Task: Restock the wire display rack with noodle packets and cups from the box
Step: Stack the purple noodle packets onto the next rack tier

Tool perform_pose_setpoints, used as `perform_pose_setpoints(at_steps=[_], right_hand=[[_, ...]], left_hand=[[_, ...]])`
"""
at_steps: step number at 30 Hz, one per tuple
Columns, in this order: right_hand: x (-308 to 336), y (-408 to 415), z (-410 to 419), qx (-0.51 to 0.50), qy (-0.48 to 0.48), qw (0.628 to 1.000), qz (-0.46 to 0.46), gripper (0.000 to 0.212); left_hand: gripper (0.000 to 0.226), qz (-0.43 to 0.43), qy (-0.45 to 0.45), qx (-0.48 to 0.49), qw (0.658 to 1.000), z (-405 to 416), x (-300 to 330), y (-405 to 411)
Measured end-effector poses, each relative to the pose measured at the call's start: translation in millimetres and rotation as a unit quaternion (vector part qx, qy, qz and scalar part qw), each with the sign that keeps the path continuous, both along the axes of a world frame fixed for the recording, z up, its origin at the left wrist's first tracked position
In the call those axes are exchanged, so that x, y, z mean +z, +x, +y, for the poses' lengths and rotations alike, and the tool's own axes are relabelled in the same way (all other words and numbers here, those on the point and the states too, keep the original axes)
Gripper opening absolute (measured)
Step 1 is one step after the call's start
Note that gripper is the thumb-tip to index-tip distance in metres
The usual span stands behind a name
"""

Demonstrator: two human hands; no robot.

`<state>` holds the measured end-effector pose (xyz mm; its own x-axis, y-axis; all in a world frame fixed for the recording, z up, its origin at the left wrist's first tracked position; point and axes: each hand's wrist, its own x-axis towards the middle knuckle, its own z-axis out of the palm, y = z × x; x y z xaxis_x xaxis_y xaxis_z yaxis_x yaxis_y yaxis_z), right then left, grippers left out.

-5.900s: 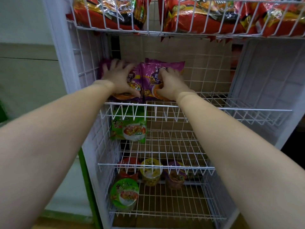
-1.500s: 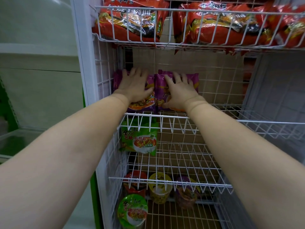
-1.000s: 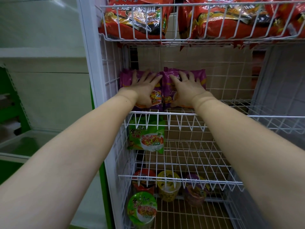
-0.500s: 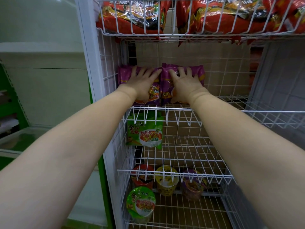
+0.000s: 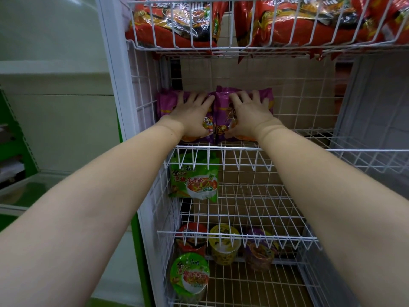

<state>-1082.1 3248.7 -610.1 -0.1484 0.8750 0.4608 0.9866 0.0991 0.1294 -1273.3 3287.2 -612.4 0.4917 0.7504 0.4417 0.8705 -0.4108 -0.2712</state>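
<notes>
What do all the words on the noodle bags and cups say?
"泡椒牛肉面": green noodle packet hanging on the third wire shelf.
"泡椒牛肉面", smaller and blurry: green-lidded noodle cup at the bottom.
Red noodle packets on top: large characters cut off, unreadable.
Purple noodle packets under both hands: print covered or blurred.
Red, yellow and purple cups: too small.

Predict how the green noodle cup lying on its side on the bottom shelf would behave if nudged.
The green noodle cup lies on its side on the wire display rack, lid forward, so it would probably roll. Its tapered shape suggests a curved path. It looks light, so a slight push likely shifts it.
</notes>
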Motion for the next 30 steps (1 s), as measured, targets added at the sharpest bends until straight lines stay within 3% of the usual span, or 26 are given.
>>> perform_pose_setpoints(at_steps=[5, 9, 16, 18, 20, 21, 25, 30], right_hand=[[0, -9, 1, -0.029, -0.004, 0.999, -0.021, 0.111], [0, -5, -1, -0.026, -0.004, 1.0, -0.013, 0.111], [3, -4, -12, 0.012, 0.006, 0.999, 0.03, 0.118], [2, -3, -13, 0.032, -0.011, 0.999, 0.032, 0.102], [1, -3, -16, 0.051, -0.008, 0.999, 0.005, 0.061], [1, -2, -18, 0.055, 0.002, 0.998, -0.003, 0.045], [3, -4, -24, 0.083, -0.051, 0.994, 0.055, 0.04], [1, -7, -22, 0.075, -0.093, 0.992, 0.042, 0.037]], left_hand=[[0.106, -0.006, -0.009, -0.013, 1.0, 2, 0, -1], [0.092, -0.01, 0.006, -0.035, 0.999, -5, 1, -1], [0.074, 0.081, 0.127, -0.015, 0.989, -21, 6, 7], [0.056, 0.069, 0.121, -0.021, 0.99, -25, 6, 9], [0.027, 0.067, 0.104, -0.019, 0.992, -27, 5, 9], [0.031, 0.073, 0.109, -0.011, 0.991, -26, 5, 11], [0.044, 0.08, 0.092, 0.01, 0.993, -30, 6, 17], [0.046, 0.124, 0.05, 0.035, 0.99, -34, 6, 17]])
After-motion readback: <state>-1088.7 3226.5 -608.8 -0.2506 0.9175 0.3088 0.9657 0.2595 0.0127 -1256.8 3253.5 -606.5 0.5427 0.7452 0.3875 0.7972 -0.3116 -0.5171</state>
